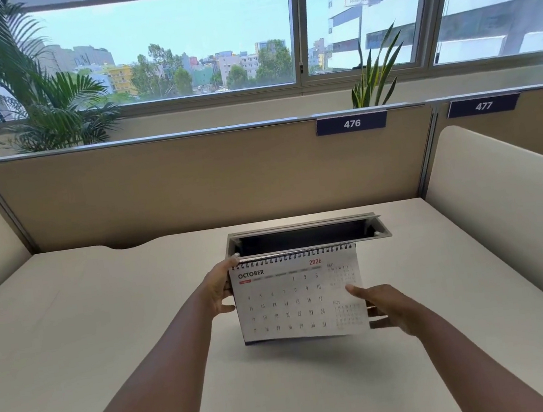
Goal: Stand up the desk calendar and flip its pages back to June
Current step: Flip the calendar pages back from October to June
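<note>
We logged the desk calendar (289, 302) upright over the desk (141, 326), October page facing us, its lower right corner apparently lifted. Left hand (217, 290) gripped the left edge near the spiral, fingers curled round it. Right hand (389, 308) pinched the right page edge, thumb in front, fingers behind. Step, we judged: flipping back, with June four pages off. The next move needed that sheet carried over the spiral. The open cable tray (305, 236) just behind could catch it.

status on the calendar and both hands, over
Left grip holds the white spiral-bound desk calendar by its left edge, right grip pinches the page's right edge. Showing October, not June. Open grey cable slot close behind.
</note>
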`<action>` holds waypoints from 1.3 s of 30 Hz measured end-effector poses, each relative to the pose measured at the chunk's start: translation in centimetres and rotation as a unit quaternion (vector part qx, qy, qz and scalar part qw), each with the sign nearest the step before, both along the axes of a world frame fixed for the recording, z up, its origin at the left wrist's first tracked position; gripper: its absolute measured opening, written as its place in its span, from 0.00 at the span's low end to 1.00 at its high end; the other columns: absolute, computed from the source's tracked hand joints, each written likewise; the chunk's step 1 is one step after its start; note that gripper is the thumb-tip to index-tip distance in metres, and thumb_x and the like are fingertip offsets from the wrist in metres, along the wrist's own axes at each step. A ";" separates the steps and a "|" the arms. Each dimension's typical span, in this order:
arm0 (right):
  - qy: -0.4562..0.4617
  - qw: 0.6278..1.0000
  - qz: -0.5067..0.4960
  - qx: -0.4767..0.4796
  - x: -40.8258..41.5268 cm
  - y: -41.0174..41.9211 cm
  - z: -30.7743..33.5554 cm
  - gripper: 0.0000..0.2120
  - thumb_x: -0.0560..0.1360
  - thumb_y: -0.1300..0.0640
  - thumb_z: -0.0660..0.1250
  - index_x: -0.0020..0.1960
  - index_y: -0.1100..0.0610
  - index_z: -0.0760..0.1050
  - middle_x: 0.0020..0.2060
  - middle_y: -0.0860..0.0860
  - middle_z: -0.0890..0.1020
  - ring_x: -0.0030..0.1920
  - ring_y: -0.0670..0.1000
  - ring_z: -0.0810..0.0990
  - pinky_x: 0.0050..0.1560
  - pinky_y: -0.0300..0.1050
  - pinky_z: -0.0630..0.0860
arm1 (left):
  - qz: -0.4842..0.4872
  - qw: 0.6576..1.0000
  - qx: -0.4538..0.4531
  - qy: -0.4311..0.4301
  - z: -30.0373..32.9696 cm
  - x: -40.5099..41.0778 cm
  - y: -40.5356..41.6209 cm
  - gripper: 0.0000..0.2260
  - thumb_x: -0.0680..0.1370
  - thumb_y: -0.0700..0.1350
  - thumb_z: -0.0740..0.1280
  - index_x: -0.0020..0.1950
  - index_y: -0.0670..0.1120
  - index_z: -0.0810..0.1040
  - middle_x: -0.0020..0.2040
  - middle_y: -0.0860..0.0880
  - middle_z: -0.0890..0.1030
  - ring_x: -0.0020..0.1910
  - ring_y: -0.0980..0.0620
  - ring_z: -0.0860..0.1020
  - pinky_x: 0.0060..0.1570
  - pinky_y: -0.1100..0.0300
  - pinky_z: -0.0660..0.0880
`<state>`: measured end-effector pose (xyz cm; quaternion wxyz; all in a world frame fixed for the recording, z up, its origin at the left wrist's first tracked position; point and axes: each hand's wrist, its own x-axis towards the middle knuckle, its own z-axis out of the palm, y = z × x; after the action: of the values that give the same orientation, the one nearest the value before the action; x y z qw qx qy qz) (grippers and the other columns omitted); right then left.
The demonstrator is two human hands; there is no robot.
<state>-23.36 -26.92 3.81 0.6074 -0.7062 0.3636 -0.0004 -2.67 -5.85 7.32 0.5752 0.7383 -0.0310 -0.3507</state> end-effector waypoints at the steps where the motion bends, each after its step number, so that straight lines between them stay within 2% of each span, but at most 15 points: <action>1: -0.020 0.998 0.031 0.056 -0.2 -0.2 0.2 0.22 0.68 0.39 0.65 0.51 0.54 0.78 0.48 0.54 0.85 0.49 0.54 0.82 0.56 0.54 0.78 | -0.005 1.000 -0.001 -0.003 0.0 0.0 0.0 0.14 0.77 0.54 0.59 0.44 0.44 0.75 0.40 0.45 0.80 0.45 0.48 0.76 0.53 0.47 0.67; 4: -0.120 0.972 0.091 0.181 -0.3 -0.4 1.1 0.27 0.67 0.33 0.59 0.58 0.48 0.76 0.53 0.55 0.84 0.54 0.59 0.82 0.50 0.53 0.80 | -0.017 1.000 -0.003 -0.007 -0.2 0.2 0.2 0.15 0.77 0.55 0.58 0.42 0.45 0.75 0.37 0.46 0.80 0.40 0.50 0.78 0.44 0.51 0.71; 6: -0.186 0.945 0.086 0.255 0.0 -0.1 2.0 0.32 0.63 0.32 0.64 0.59 0.51 0.76 0.53 0.58 0.84 0.53 0.61 0.82 0.46 0.52 0.82 | -0.013 1.000 -0.003 0.001 -0.2 0.4 0.3 0.18 0.76 0.57 0.58 0.38 0.45 0.76 0.36 0.47 0.80 0.38 0.49 0.78 0.40 0.55 0.71; 8: -0.234 0.924 0.075 0.292 0.6 -0.1 2.7 0.39 0.59 0.29 0.65 0.60 0.55 0.75 0.54 0.59 0.83 0.55 0.60 0.81 0.49 0.54 0.81 | 0.003 1.000 -0.023 0.021 -0.3 0.6 0.3 0.21 0.76 0.59 0.56 0.37 0.44 0.77 0.37 0.45 0.80 0.40 0.47 0.77 0.44 0.55 0.71; 10: -0.265 0.911 0.072 0.309 1.4 -0.1 3.4 0.43 0.62 0.26 0.56 0.61 0.58 0.74 0.57 0.58 0.82 0.58 0.59 0.80 0.54 0.56 0.78 | 0.026 0.999 -0.041 0.025 -0.4 0.6 0.3 0.22 0.78 0.60 0.52 0.39 0.46 0.76 0.41 0.43 0.80 0.43 0.46 0.77 0.51 0.49 0.69; 12: -0.283 0.900 0.087 0.321 2.3 0.0 4.0 0.45 0.66 0.26 0.45 0.61 0.58 0.76 0.60 0.54 0.81 0.61 0.55 0.78 0.58 0.54 0.76 | 0.038 0.998 -0.042 0.009 -0.6 0.6 0.1 0.25 0.79 0.61 0.47 0.41 0.46 0.75 0.42 0.42 0.80 0.44 0.46 0.76 0.52 0.45 0.68; 14: -0.298 0.894 0.090 0.323 3.1 0.2 4.3 0.44 0.68 0.26 0.41 0.60 0.57 0.78 0.60 0.52 0.81 0.60 0.53 0.79 0.58 0.53 0.76 | 0.031 0.999 -0.040 0.012 -0.7 0.6 0.1 0.31 0.78 0.62 0.43 0.42 0.43 0.77 0.45 0.41 0.80 0.44 0.46 0.76 0.55 0.44 0.68; 19: -0.322 0.889 0.071 0.318 4.1 0.3 4.8 0.44 0.61 0.24 0.48 0.59 0.55 0.78 0.56 0.51 0.83 0.54 0.54 0.82 0.46 0.47 0.82 | 0.031 0.998 -0.037 0.035 -0.8 0.8 0.0 0.39 0.74 0.68 0.38 0.43 0.41 0.79 0.45 0.42 0.80 0.53 0.43 0.74 0.56 0.44 0.65; 23: -0.317 0.890 0.062 0.323 4.5 0.3 5.0 0.44 0.63 0.25 0.48 0.62 0.56 0.74 0.57 0.51 0.82 0.48 0.53 0.84 0.38 0.43 0.82 | 0.039 0.998 -0.039 0.031 -1.1 1.1 -0.1 0.42 0.71 0.72 0.37 0.43 0.42 0.80 0.44 0.42 0.81 0.52 0.43 0.75 0.55 0.45 0.65; 27: -0.299 0.902 0.061 0.306 4.8 0.5 5.0 0.45 0.63 0.26 0.48 0.66 0.57 0.70 0.61 0.52 0.77 0.44 0.52 0.84 0.35 0.42 0.82 | 0.016 0.999 -0.027 0.014 -1.3 1.2 -0.1 0.38 0.72 0.71 0.45 0.43 0.42 0.80 0.45 0.42 0.81 0.47 0.45 0.76 0.53 0.47 0.67; 31: -0.286 0.916 0.060 0.274 4.9 0.4 4.6 0.40 0.70 0.29 0.44 0.67 0.55 0.68 0.61 0.49 0.76 0.48 0.52 0.83 0.38 0.41 0.82 | -0.009 1.000 -0.007 0.004 -0.9 0.9 -0.2 0.25 0.75 0.62 0.54 0.45 0.41 0.77 0.49 0.42 0.79 0.53 0.44 0.75 0.53 0.49 0.68; 35: -0.302 0.929 0.024 0.214 4.6 0.5 4.5 0.22 0.76 0.41 0.52 0.55 0.52 0.78 0.54 0.48 0.82 0.46 0.50 0.83 0.37 0.40 0.81 | -0.010 1.000 -0.004 -0.008 -0.7 0.5 -0.3 0.19 0.77 0.57 0.57 0.53 0.41 0.73 0.49 0.42 0.78 0.54 0.44 0.74 0.52 0.49 0.69; 37: -0.323 0.931 -0.055 0.163 4.3 0.4 4.1 0.14 0.76 0.50 0.58 0.46 0.54 0.81 0.46 0.51 0.83 0.41 0.50 0.82 0.36 0.39 0.80 | -0.007 1.000 -0.004 -0.011 -0.6 0.4 -0.4 0.18 0.78 0.56 0.57 0.51 0.41 0.73 0.48 0.43 0.78 0.54 0.44 0.74 0.51 0.50 0.69; 39: -0.318 0.927 -0.176 0.098 4.1 0.3 3.3 0.11 0.75 0.57 0.61 0.38 0.57 0.79 0.37 0.53 0.81 0.38 0.52 0.79 0.35 0.40 0.78 | 0.000 1.000 -0.003 -0.013 -0.6 0.3 -0.4 0.17 0.78 0.56 0.57 0.50 0.42 0.73 0.47 0.43 0.78 0.53 0.45 0.74 0.51 0.50 0.69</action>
<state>-19.26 -26.65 7.08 0.7476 -0.5306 0.2684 -0.2958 -2.39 -6.28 6.76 0.5767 0.7412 -0.0398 -0.3412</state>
